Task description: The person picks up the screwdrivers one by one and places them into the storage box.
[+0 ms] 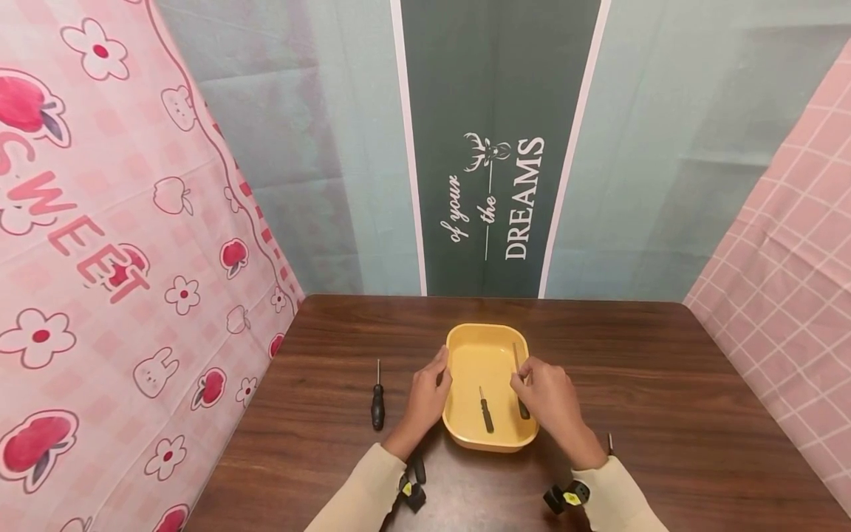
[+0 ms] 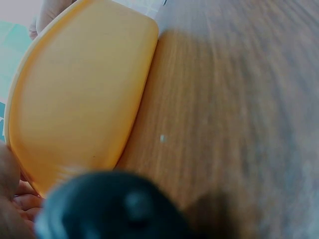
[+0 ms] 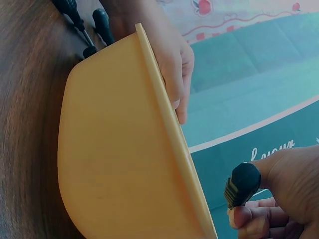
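A yellow plastic tray (image 1: pixel 488 347) stands on the table. My left hand (image 1: pixel 428 388) holds its left rim, thumb and fingers at the edge. My right hand (image 1: pixel 548 395) pinches a screwdriver (image 1: pixel 523 408) with a dark handle, over the tray's right side, its shaft pointing away from me. In the right wrist view the handle end (image 3: pixel 242 183) shows between thumb and fingers, above the rim. A smaller black screwdriver (image 1: pixel 487 417) lies inside the tray. The left wrist view shows mostly the tray's outer wall (image 2: pixel 84 84).
Left of the tray lies a black-handled screwdriver (image 1: pixel 377 406). Another black handle (image 1: pixel 419 470) shows beside my left wrist, and a metal shaft (image 1: pixel 610 443) sticks out by my right wrist. Printed cloths hang around the brown wooden table (image 1: pixel 665 369).
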The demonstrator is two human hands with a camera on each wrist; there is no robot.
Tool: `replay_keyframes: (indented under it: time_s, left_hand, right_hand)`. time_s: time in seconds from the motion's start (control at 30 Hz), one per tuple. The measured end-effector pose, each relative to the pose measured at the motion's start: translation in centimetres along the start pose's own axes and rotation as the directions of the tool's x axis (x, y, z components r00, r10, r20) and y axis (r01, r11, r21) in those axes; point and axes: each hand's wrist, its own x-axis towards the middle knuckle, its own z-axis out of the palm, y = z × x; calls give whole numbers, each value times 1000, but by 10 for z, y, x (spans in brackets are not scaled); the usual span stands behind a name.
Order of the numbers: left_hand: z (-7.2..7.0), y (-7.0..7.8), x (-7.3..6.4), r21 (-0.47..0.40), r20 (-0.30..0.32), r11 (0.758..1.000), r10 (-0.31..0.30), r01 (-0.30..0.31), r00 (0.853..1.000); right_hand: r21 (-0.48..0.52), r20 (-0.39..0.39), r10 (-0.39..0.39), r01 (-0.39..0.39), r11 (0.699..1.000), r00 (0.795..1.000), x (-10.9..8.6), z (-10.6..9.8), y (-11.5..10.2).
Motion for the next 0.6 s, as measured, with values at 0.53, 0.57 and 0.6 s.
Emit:
replay_keyframes:
  time_s: [0.53,0.57,0.6]
  left_hand:
    - [0,0,0,1,8,1000,-10,10,1000]
    - [0,0,0,-1,8,1000,-7,7,1000]
    - [0,0,1,0,7,1000,-2,2,1000]
  right_hand:
    - [-8,3,-19,19,1000,1000,1,7,-4]
    - [-7,3,-19,19,1000,1000,1,7,-4]
    - [-8,4,-16,16,1000,1000,1,8,-4]
